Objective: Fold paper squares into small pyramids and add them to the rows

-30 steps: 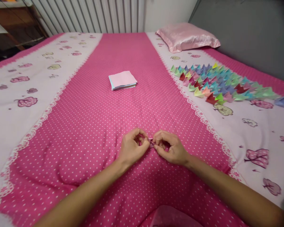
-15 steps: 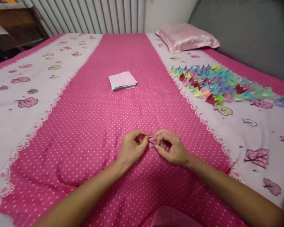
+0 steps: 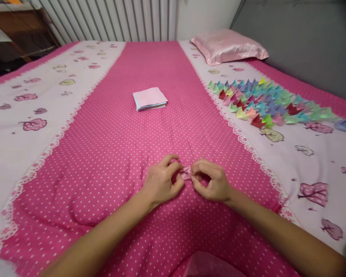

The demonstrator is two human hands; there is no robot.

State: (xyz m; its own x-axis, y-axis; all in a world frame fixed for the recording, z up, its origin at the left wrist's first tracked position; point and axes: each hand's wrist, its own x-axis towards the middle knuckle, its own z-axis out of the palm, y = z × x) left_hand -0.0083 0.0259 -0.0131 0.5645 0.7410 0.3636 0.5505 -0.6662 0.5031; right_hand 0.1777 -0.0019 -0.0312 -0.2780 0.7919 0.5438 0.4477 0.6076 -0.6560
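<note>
A small folded pink paper piece point(image 3: 186, 172) is pinched between both hands low over the pink dotted bedsheet point(image 3: 118, 146). My left hand point(image 3: 161, 181) grips its left side with thumb and fingers closed. My right hand point(image 3: 210, 181) pinches its right side, fingers curled. Most of the paper is hidden by my fingertips. A flat stack of square pastel paper sheets point(image 3: 149, 98), pink on top, lies farther up the middle of the bed.
Several folded paper pieces in many colours point(image 3: 265, 104) lie in rows on the right of the bed. A pink satin pillow point(image 3: 227, 45) sits at the far right. A grey headboard point(image 3: 300, 38) runs along the right side; a white radiator point(image 3: 112, 19) stands behind.
Both hands have closed a little tighter together on the pink paper, and more of it shows between the fingertips. The view has shifted slightly downward.
</note>
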